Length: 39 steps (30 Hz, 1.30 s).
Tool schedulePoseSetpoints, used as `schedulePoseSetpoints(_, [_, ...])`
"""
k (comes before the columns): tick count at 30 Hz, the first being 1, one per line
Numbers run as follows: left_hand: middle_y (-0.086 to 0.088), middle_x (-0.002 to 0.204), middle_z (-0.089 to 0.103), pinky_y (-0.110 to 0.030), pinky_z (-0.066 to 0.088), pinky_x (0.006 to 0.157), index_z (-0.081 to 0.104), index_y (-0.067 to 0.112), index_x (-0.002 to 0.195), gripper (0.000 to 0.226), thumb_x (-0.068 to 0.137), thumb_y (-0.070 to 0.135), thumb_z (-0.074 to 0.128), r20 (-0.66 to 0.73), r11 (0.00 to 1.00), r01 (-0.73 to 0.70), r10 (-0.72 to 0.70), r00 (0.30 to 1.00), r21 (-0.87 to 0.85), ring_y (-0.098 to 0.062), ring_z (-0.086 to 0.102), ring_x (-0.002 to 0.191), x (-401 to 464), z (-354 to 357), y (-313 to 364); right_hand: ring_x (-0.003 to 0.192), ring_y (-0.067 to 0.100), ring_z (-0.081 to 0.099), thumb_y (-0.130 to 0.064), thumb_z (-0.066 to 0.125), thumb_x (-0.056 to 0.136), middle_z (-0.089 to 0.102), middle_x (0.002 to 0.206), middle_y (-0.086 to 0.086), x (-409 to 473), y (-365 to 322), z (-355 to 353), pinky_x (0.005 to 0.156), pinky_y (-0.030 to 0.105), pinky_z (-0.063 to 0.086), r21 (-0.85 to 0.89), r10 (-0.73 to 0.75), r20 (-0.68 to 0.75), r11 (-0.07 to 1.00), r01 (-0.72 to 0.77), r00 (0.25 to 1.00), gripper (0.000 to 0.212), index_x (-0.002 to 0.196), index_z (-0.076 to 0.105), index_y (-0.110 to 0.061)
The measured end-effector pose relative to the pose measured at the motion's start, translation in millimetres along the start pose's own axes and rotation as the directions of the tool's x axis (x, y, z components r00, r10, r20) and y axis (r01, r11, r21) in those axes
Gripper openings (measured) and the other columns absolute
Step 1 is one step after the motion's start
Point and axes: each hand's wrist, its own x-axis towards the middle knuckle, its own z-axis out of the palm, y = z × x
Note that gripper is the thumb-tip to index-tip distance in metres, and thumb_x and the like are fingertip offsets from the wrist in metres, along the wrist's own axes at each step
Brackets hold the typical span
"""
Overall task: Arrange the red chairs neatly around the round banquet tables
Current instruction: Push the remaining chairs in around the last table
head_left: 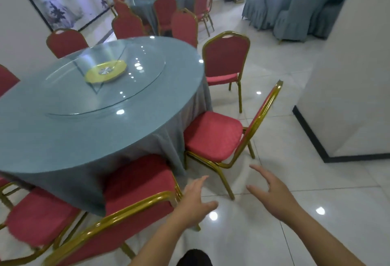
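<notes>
Both our hands hang free between two red chairs, gripping nothing.

Our left hand (195,200) and right hand (272,194) spread their fingers over the floor; nearest chair (135,183) sits at nine o'clock, tucked under the round table (52,130). We judge the angled chair (213,137) at twelve o'clock is next: grasp its gold back, turn it square, push it in.

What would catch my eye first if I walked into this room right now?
Probably the big round table at left, draped in blue-grey cloth, with a glass turntable and yellow disc on top. Red chairs with gold frames ring it; the chair at its right edge stands askew. Nearest you, the left hand and right hand reach forward, empty.
</notes>
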Motion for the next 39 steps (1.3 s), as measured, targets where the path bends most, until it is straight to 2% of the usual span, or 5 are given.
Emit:
schedulePoseSetpoints(13, [0.007, 0.159, 0.019, -0.032, 0.032, 0.111, 0.02, 0.035, 0.155, 0.097, 0.078, 0.045, 0.08, 0.142, 0.983, 0.018, 0.008, 0.99, -0.181, -0.013, 0.027, 0.14, 226.2, 19.9, 109.2, 0.148, 0.01, 0.016, -0.046, 0.07, 0.085, 0.013, 0.162, -0.015, 177.0, 34.6, -131.3, 0.117, 0.043, 0.025, -0.262, 0.01, -0.018, 0.965, -0.014, 1.0, 0.076, 0.147, 0.026, -0.049])
schedulePoseSetpoints(20, [0.014, 0.158, 0.018, -0.045, 0.031, 0.117, 0.003, 0.049, 0.152, 0.113, 0.069, 0.061, 0.078, 0.363, 0.994, 0.007, 0.034, 0.931, -0.111, -0.017, 0.028, 0.143, 343.1, 29.7, 173.2, 0.151, 0.024, 0.0, -0.044, 0.068, 0.087, -0.003, 0.164, -0.003, 328.0, 17.2, -214.1, 0.121, 0.051, 0.014, -0.689, -0.034, 0.144, 0.714, 0.125, 0.989, 0.086, 0.152, 0.013, -0.047])
schedulePoseSetpoints(31, [0.01, 0.148, 0.024, -0.042, 0.042, 0.105, -0.003, 0.068, 0.142, 0.111, 0.076, 0.031, 0.079, 0.476, 0.98, 0.197, -0.16, 0.864, -0.027, -0.021, 0.04, 0.125, 390.7, 24.2, 216.4, 0.143, 0.025, 0.02, -0.043, 0.069, 0.083, 0.043, 0.143, -0.008, 501.1, 52.8, -277.8, 0.112, 0.055, 0.026, -0.721, -0.023, 0.506, 0.537, 0.438, 0.862, 0.054, 0.133, 0.047, -0.045])
schedulePoseSetpoints(35, [0.011, 0.129, 0.038, -0.018, 0.044, 0.074, 0.015, 0.062, 0.145, 0.1, 0.079, 0.014, 0.074, 0.333, 0.919, 0.375, -0.319, 0.887, -0.119, -0.01, 0.049, 0.098, 381.1, 33.3, 231.3, 0.141, 0.035, 0.026, -0.038, 0.07, 0.083, 0.053, 0.128, -0.002, 546.1, 57.1, -278.5, 0.11, 0.055, 0.029, -0.631, 0.03, 0.653, 0.574, 0.522, 0.757, 0.04, 0.121, 0.059, -0.037])
schedulePoseSetpoints(39, [0.021, 0.108, 0.064, -0.021, 0.049, 0.073, 0.051, 0.064, 0.117, 0.068, 0.072, 0.016, 0.067, -0.249, 0.804, 0.512, -0.585, 0.772, -0.304, -0.001, 0.061, 0.089, 361.5, 86.6, 249.3, 0.122, 0.028, 0.035, -0.016, 0.061, 0.083, 0.053, 0.112, -0.007, 558.4, 74.7, -282.7, 0.099, 0.045, 0.029, -0.488, -0.095, 0.717, 0.638, 0.595, 0.69, 0.03, 0.106, 0.065, -0.034])
